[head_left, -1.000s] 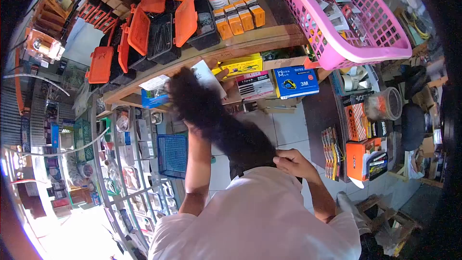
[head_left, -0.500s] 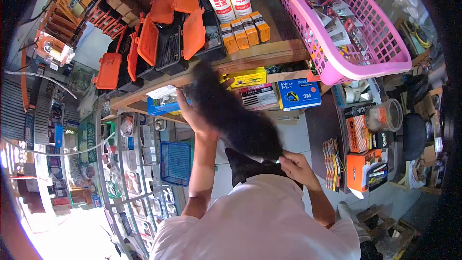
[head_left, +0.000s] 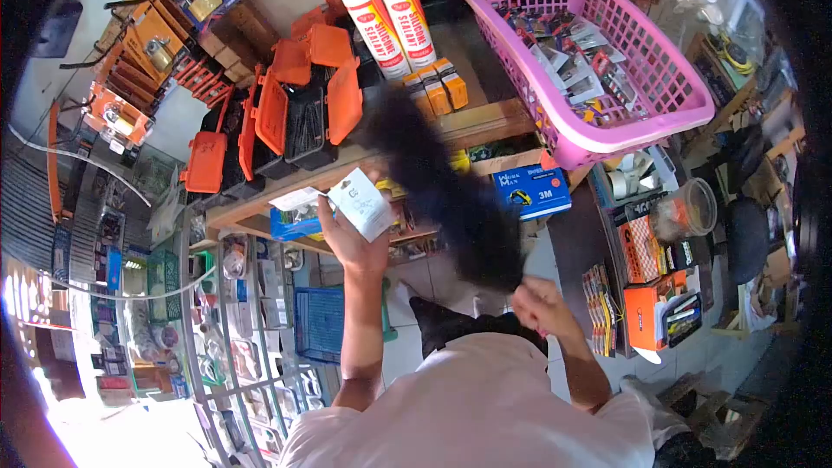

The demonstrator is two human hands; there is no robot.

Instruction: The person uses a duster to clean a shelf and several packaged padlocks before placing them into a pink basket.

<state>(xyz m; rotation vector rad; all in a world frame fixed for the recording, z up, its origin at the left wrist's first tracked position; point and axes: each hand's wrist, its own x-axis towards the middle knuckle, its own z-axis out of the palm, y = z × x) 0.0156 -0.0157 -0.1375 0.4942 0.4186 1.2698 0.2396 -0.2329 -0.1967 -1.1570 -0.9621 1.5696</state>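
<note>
A person's right hand (head_left: 542,305) closes around the end of a blurred dark duster (head_left: 464,208), on the near left of the pink basket (head_left: 641,129) — the left hand (head_left: 357,247), farther left of the basket, grips a white card (head_left: 360,204). Sealant tubes (head_left: 379,39) stand left of the basket.

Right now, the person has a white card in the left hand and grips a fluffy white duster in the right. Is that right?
Not quite: the duster is black, as the head view shows, though it is blurred. The left hand does have the white card, and the right hand grips the duster.
</note>
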